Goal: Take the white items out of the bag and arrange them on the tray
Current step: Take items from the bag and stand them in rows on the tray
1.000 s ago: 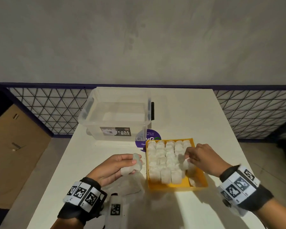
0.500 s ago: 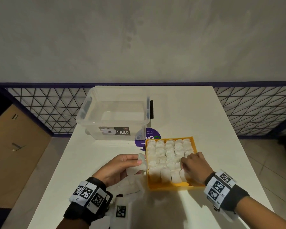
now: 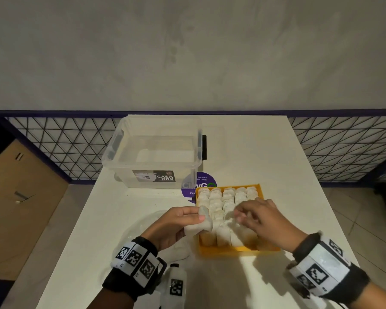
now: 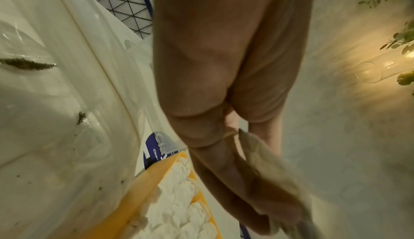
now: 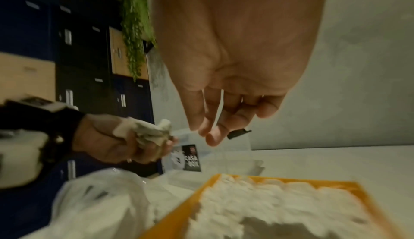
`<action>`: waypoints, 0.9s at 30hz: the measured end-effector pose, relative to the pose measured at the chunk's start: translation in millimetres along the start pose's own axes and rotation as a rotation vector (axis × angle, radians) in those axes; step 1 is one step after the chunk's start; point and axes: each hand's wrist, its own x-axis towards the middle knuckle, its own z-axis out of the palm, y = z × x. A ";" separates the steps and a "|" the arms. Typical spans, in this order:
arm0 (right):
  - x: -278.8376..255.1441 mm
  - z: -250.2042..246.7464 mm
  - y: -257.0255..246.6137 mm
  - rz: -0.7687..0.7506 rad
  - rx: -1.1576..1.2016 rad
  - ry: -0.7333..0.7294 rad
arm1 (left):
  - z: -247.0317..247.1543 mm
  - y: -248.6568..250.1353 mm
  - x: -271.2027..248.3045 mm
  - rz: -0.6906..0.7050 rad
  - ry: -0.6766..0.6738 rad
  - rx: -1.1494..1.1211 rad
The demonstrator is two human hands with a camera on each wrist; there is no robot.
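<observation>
The orange tray point(image 3: 230, 250) holds rows of white rolled items point(image 3: 227, 197) and stands on the white table. My left hand point(image 3: 198, 221) grips a bundle of white items point(image 3: 206, 226) just off the tray's left edge; in the left wrist view the fingers curl round the same bundle point(image 4: 268, 172). My right hand point(image 3: 241, 216) hovers over the middle of the tray, and in the right wrist view its fingers point(image 5: 212, 136) hang relaxed and empty. The clear plastic bag point(image 3: 143, 228) lies crumpled under my left wrist.
A clear plastic storage box point(image 3: 156, 152) stands behind the tray at the left, with a purple sticker point(image 3: 201, 181) on the table beside it. A mesh railing point(image 3: 60, 148) runs behind the table. Bare table surface point(image 3: 299, 208) lies to the right of the tray.
My right hand has left the tray's front right corner and moved up and left, towards my left hand. My left hand has shifted slightly right with its bundle.
</observation>
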 end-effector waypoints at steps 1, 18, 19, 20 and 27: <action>2.1 3.3 -8.2 -0.024 0.078 0.016 | 2.9 0.3 1.1 0.007 0.001 0.000; 11.0 34.7 -51.1 -0.299 -0.095 0.135 | 16.0 3.5 3.1 0.005 0.101 -0.264; 11.8 35.9 -48.7 -0.336 -0.162 0.139 | 17.9 4.3 3.8 0.003 0.099 -0.271; 12.3 36.1 -47.3 -0.359 -0.201 0.152 | 19.9 5.0 4.2 0.000 0.092 -0.275; 10.2 19.3 -39.4 -0.194 0.325 0.241 | 22.6 4.1 6.1 -0.019 0.125 -0.384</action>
